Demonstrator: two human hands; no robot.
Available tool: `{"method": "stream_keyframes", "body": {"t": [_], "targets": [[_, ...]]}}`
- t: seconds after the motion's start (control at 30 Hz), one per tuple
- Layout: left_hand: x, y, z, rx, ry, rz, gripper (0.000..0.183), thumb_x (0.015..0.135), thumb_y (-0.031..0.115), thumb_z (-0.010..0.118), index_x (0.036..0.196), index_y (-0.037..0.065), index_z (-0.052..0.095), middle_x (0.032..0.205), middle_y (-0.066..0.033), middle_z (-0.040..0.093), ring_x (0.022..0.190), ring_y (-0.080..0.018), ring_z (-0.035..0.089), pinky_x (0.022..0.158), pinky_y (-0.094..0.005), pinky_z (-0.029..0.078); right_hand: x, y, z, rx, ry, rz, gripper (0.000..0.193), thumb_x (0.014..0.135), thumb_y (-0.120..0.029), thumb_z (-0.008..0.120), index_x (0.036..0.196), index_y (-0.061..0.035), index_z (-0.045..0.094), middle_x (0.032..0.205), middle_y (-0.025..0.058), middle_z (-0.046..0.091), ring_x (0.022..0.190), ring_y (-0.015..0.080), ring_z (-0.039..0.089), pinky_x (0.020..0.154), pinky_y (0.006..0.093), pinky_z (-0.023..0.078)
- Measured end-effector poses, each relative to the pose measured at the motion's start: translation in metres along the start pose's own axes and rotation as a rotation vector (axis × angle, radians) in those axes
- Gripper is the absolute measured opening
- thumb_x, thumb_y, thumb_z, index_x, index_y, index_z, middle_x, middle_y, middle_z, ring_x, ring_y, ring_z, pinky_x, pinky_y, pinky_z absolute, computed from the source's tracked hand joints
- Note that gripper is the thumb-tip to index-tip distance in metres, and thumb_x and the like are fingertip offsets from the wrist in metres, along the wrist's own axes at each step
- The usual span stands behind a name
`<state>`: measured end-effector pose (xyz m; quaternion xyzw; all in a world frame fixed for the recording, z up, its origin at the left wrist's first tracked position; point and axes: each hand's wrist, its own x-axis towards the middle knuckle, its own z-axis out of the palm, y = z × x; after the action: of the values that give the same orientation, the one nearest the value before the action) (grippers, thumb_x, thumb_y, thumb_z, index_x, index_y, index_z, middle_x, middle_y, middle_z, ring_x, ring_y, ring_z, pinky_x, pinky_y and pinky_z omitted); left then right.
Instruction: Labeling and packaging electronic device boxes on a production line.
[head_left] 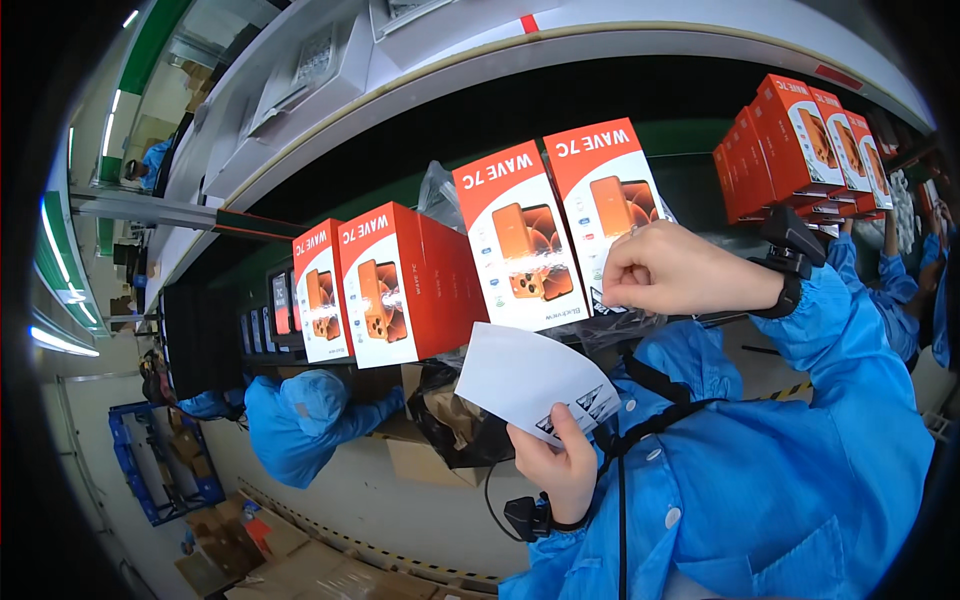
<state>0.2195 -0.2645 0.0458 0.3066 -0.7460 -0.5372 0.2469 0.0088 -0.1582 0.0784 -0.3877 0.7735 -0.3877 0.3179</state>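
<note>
My left hand is closed on the lower edge of a white sheet of stickers, thumb on top. Black printed stickers show along the sheet's edge by the thumb. My right hand is pinched at the lower part of a red and white phone box. Beneath its fingertips shows a small black and white sticker; whether it is stuck to the box is hidden. A second phone box stands beside that one. To the left are two more phone boxes, the nearer with its red side showing.
More phone boxes are stacked at the far right. A white shelf with trays runs above the bench. Left, a co-worker in a blue hood bends by the bench. A black-lined carton stands below; other co-workers' blue sleeves show right.
</note>
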Motion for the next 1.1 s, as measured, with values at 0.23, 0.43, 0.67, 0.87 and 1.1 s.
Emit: {"method": "stream_keyframes", "body": {"t": [0.23,0.43,0.67,0.87,1.1], "targets": [[0.003,-0.003,-0.005,-0.011,-0.045,-0.002,0.038,0.088,0.004,0.049,0.121,-0.008,0.036,0.106,-0.0178,0.052,0.093,-0.0182,0.055,0.08,-0.0287,0.045,0.008,-0.009,-0.004,0.074,-0.121,0.15,0.016,0.084,-0.013,0.061,0.079,0.0026,0.06,0.055,0.0037,0.057,0.048,0.0108,0.061,0.044,0.0208,0.044],[0.007,-0.004,-0.004,-0.03,-0.066,-0.013,0.039,0.088,0.003,0.049,0.122,-0.008,0.034,0.106,-0.0183,0.052,0.093,-0.018,0.056,0.079,-0.0284,0.046,0.008,-0.009,-0.006,0.082,-0.113,0.189,0.014,0.084,-0.012,0.061,0.079,0.0012,0.06,0.057,0.0038,0.057,0.047,0.0098,0.06,0.044,0.0199,0.043],[0.012,-0.003,-0.002,-0.04,-0.058,-0.024,0.04,0.088,0.004,0.048,0.123,-0.008,0.033,0.107,-0.0188,0.052,0.093,-0.0183,0.056,0.079,-0.0284,0.046,0.007,0.004,0.004,-0.18,0.055,-0.049,0.029,0.074,-0.018,0.071,0.074,-0.0015,0.047,0.058,0.0072,0.051,0.054,0.0189,0.057,0.046,0.0293,0.04],[0.01,-0.006,-0.002,-0.289,-0.118,0.038,0.031,0.088,0.006,0.051,0.113,-0.005,0.037,0.105,-0.0153,0.052,0.089,-0.015,0.055,0.079,-0.0269,0.046,-0.012,-0.024,0.011,0.314,-0.216,0.04,0.034,0.074,-0.022,0.074,0.08,-0.0067,0.044,0.079,0.0043,0.056,0.068,0.013,0.057,0.062,0.0249,0.047],[0.013,-0.003,-0.005,-0.507,-0.077,0.1,0.027,0.086,0.012,0.058,0.104,-0.004,0.046,0.095,-0.0119,0.057,0.085,-0.0149,0.056,0.081,-0.0286,0.045,-0.02,-0.031,0.041,0.136,0.255,-0.195,0.024,0.076,-0.015,0.069,0.088,-0.0068,0.05,0.094,0.0078,0.048,0.072,0.0143,0.051,0.066,0.0273,0.044]]}}
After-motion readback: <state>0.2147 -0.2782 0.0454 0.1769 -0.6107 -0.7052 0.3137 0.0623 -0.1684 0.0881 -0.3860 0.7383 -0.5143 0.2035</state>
